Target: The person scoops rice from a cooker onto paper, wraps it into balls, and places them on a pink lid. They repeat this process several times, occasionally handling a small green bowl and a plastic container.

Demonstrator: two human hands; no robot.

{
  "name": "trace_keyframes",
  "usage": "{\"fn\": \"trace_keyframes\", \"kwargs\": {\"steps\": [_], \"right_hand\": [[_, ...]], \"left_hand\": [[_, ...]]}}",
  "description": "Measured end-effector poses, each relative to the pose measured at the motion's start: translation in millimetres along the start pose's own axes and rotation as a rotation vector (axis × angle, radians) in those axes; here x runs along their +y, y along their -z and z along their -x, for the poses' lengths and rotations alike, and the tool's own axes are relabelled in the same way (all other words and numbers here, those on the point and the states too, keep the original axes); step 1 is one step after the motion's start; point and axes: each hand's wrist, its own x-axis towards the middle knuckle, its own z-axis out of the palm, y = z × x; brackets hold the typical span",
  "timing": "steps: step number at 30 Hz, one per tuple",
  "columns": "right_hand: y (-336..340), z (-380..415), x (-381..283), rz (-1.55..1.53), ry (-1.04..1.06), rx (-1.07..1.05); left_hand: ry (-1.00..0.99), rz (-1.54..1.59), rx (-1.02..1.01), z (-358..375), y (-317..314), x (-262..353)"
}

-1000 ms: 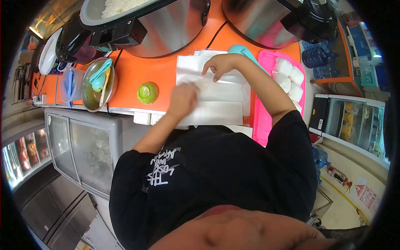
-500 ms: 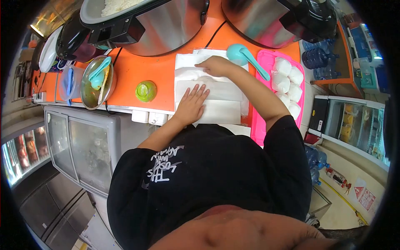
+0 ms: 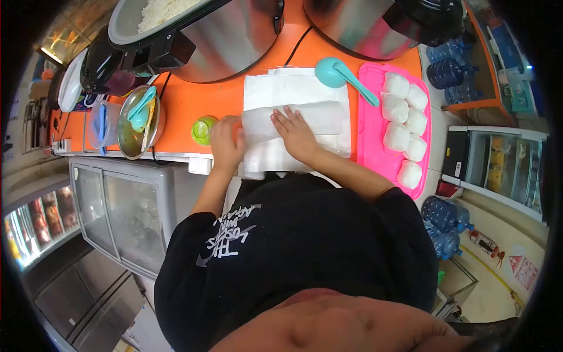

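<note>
A folded white paper wrap [image 3: 325, 117] lies across white paper sheets [image 3: 275, 89] on the orange counter. My right hand [image 3: 298, 138] presses flat on the wrap with its fingers stretched out. At the wrap's left end is my left hand [image 3: 226, 144], fingers bent and thumb held apart; whether it touches the paper is hard to see. Just left of that hand sits a small green bowl [image 3: 202, 130]. A turquoise ladle-like scoop [image 3: 333, 73] rests at the sheets' upper right corner, its handle reaching toward a pink tray [image 3: 370, 141]. Several rounded white paper-wrapped bundles [image 3: 394, 108] are on the tray.
Two large cookers stand along the back; the left cooker [image 3: 229, 47] is uncovered and holds white rice [image 3: 164, 13]. At left are a metal bowl [image 3: 124, 132] with utensils and a clear container [image 3: 97, 138]. A glass-topped freezer [image 3: 129, 205] adjoins the counter's front.
My right hand has come down from the far edge of the sheets onto the wrap. My left hand has slid left off the paper's middle to its end. The far flap now lies folded over.
</note>
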Motion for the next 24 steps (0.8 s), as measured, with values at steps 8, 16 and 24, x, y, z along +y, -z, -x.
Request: {"fn": "trace_keyframes", "kwargs": {"steps": [8,16,24], "right_hand": [[29.9,24.3,41.9,-0.184,-0.110,-0.007],[-21.6,-14.7,119.8,-0.377,-0.566,0.127],[-30.5,19.2,78.5,0.036,-0.285,0.172]], "left_hand": [[-0.104,0.044,-0.539,-6.7,-52.8,-1.0],[0.068,-0.029,-0.370,-58.0,-59.6,-10.1],[-0.195,-0.087,-0.433,-20.9,-82.5,-20.8]]}}
